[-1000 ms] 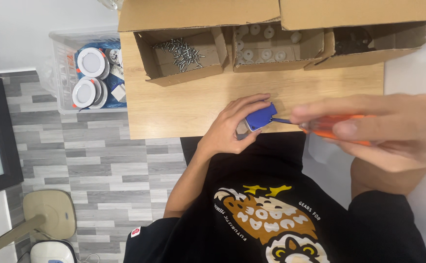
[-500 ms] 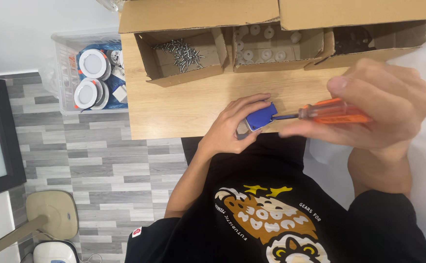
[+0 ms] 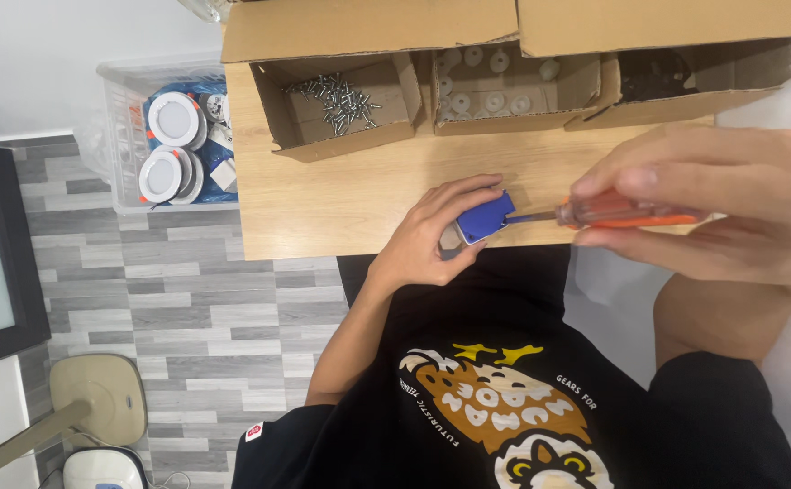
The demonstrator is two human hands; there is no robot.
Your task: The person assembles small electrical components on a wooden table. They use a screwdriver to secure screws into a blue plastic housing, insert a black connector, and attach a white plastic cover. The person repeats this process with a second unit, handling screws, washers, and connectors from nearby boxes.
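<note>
- Gripping: right hand (image 3: 730, 213) is wrapped tight round an orange-handled screwdriver (image 3: 626, 213), fingers curled over the top, thumb under; shaft runs level toward the left hand.
- Left hand (image 3: 432, 240) pinches a small blue plastic part (image 3: 486, 217) at the near edge of the wooden table (image 3: 341, 190); thumb and fingers closed round it, a pale grey piece showing just below the blue.
- Driver tip touches the right-hand face of the blue part, or is just inside it; I can't tell whether it sits in a screw head.
- Change vs half a second ago: right hand has rolled round the handle and now covers less of it. One second ago the fingers lay flatter along it. Blue part and left hand are in much the same spot throughout. Reads as the driver being turned, part held steady.
- Beyond the grip: three open cardboard boxes (image 3: 341, 104) along the far table edge. The one beyond and left of the left hand holds loose metal screws (image 3: 337, 95), the middle one white plastic pieces (image 3: 486, 86), the one beyond the right hand dark parts, too dim to name.
- Far left, off the table: clear plastic bin (image 3: 124, 127) with round white light fittings (image 3: 174, 122).
</note>
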